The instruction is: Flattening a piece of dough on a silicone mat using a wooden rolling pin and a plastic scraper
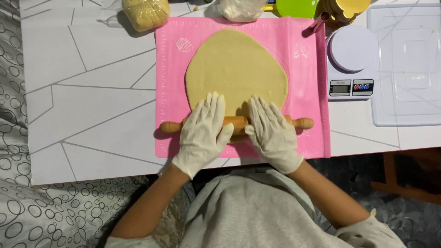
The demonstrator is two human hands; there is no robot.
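My left hand (202,133) lies flat and open on the wooden rolling pin (236,123), fingers spread a little and stretched forward so the fingertips reach onto the near edge of the dough (236,69). It grips nothing; the palm simply presses down on the pin. My right hand (273,134) does the same just beside it, open and flat, palm on the pin, fingers pointing away from me and slightly to the left. Both hands wear thin white gloves. A short stretch of the pin shows between them, and its two rounded handles stick out on either side, the left one past my left hand and the right one past my right.

The pin lies crosswise on the near edge of the dough, which is a pale yellow sheet rolled out into a rough oval. The dough rests on a pink silicone mat (170,92), and the mat lies on the white desk (87,92) with thin grey lines.

Beyond the mat, at the far edge of the desk, sits a wrapped lump of yellow dough (145,14). To the right of the mat stands a white kitchen scale (351,62), and beside that a clear plastic tray (406,64).
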